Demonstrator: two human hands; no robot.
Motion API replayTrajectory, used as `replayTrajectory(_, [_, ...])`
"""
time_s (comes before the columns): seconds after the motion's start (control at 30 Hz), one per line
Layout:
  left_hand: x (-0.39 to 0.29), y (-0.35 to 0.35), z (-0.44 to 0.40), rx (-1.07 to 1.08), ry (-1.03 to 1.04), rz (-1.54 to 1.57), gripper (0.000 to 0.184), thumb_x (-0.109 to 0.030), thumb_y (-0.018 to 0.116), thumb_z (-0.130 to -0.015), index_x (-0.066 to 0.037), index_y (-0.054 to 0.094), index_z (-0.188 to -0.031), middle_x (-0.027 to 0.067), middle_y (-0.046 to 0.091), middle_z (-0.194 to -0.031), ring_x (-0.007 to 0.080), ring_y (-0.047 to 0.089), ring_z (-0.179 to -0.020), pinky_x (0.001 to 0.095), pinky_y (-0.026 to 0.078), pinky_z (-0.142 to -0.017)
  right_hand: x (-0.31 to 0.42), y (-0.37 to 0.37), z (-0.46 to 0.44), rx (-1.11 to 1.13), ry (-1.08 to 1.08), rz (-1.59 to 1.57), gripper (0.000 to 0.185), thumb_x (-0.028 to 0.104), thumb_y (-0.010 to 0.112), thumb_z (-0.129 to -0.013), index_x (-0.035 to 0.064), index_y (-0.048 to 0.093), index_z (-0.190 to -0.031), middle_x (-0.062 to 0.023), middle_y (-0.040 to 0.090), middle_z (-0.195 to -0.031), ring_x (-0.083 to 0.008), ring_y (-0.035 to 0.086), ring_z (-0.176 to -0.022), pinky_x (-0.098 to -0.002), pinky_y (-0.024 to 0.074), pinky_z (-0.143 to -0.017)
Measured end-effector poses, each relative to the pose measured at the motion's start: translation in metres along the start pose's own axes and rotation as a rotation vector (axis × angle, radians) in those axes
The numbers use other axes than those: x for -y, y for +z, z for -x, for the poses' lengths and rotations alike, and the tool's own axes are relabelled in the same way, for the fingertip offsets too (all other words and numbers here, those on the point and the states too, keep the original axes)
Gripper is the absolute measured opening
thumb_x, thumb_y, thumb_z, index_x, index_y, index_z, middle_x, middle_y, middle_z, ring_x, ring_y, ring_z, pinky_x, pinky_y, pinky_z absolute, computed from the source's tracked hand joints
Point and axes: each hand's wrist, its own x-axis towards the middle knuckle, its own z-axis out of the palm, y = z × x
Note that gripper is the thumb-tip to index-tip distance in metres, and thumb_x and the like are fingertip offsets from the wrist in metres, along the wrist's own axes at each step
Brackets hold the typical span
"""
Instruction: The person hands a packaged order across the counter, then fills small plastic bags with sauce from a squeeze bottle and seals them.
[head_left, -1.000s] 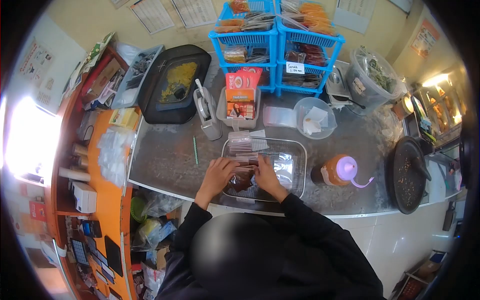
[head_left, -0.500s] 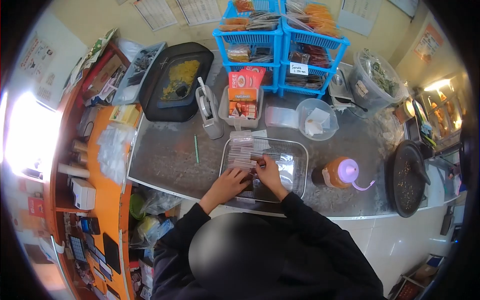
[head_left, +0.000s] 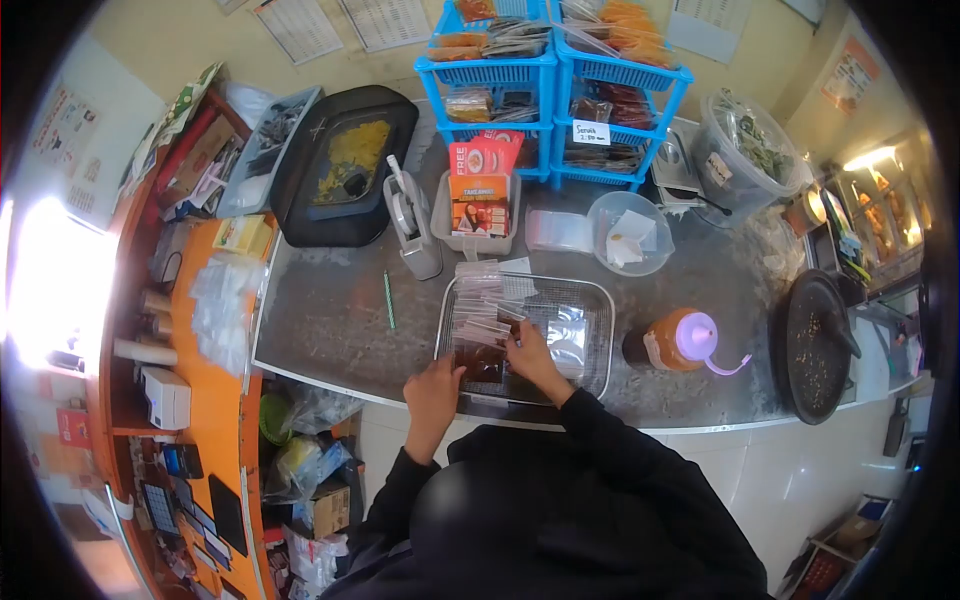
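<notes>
A wire-mesh basket (head_left: 609,345) in front of me holds a row of clear plastic sachets (head_left: 482,330) with pale upper ends, overlapping one another. Dark brown filling shows in the nearest sachet (head_left: 485,365). My right hand (head_left: 535,356) reaches into the basket, fingers closed at the right edge of the sachets. At the basket's front left side is my left hand (head_left: 433,396), its thumb apart from the fingers and nothing visible in it. A shiny clear packet (head_left: 568,340) lies in the right half of the basket.
Behind the basket stand a tape dispenser (head_left: 412,230), a tub of leaflets (head_left: 480,243) and a round clear bowl (head_left: 657,262). A sauce bottle (head_left: 675,342) is at right, near a stone mortar (head_left: 815,350). Blue racks (head_left: 545,75) rise at the back; a green straw-like stick (head_left: 389,300) lies left.
My left hand has drawn back left and toward me, off the sachets, uncovering the dark nearest one. My right hand stays at their right edge, slightly lower. The view has shifted slightly.
</notes>
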Motion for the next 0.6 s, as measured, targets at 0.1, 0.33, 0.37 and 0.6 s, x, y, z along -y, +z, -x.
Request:
replayTrajectory(0.1, [0.003,0.015,0.0,-0.011,-0.03,0.052,0.03,-0.031,0.072,-0.083,-0.01,0.066,-0.103,0.0104,0.07,-0.085,0.0312,0.069,-0.081,0.0442,0.048,-0.072,0.005,0.001,0.002,0.015,0.029,-0.019,0.039,0.017,0.059,-0.093,-0.0061,0.045,-0.121,-0.0335,0.054,-0.11,-0.0513,0.059,-0.099,-0.0509,0.0572,-0.073])
replayTrajectory(0.33, [0.008,0.028,-0.002,-0.005,-0.046,0.057,0.026,-0.021,0.078,-0.074,-0.012,0.064,-0.094,0.0091,0.07,-0.08,0.0306,0.068,-0.078,0.0451,0.043,-0.071,0.036,-0.011,0.008,0.171,0.293,-0.432,0.033,0.01,0.052,-0.097,-0.004,0.04,-0.124,-0.0243,0.054,-0.115,-0.0376,0.066,-0.091,-0.0421,0.0641,-0.056])
replayTrajectory(0.37, [0.009,0.032,-0.004,-0.017,-0.028,0.07,0.024,-0.019,0.077,-0.074,-0.012,0.064,-0.094,0.0093,0.07,-0.08,0.0307,0.068,-0.079,0.045,0.043,-0.07,0.044,-0.014,0.01,0.191,0.333,-0.528,0.031,0.01,0.051,-0.098,-0.0029,0.04,-0.125,-0.0225,0.054,-0.116,-0.0347,0.067,-0.089,-0.0422,0.0641,-0.056])
replayTrajectory(0.6, [0.004,0.048,-0.001,-0.19,-0.04,0.202,0.012,-0.012,0.067,-0.08,-0.011,0.064,-0.092,0.0101,0.069,-0.083,0.0327,0.066,-0.081,0.0446,0.044,-0.071,0.028,-0.008,0.01,0.101,0.173,-0.377,0.027,0.013,0.048,-0.102,0.0007,0.046,-0.126,-0.0154,0.059,-0.111,-0.024,0.067,-0.086,-0.0397,0.0644,-0.061])
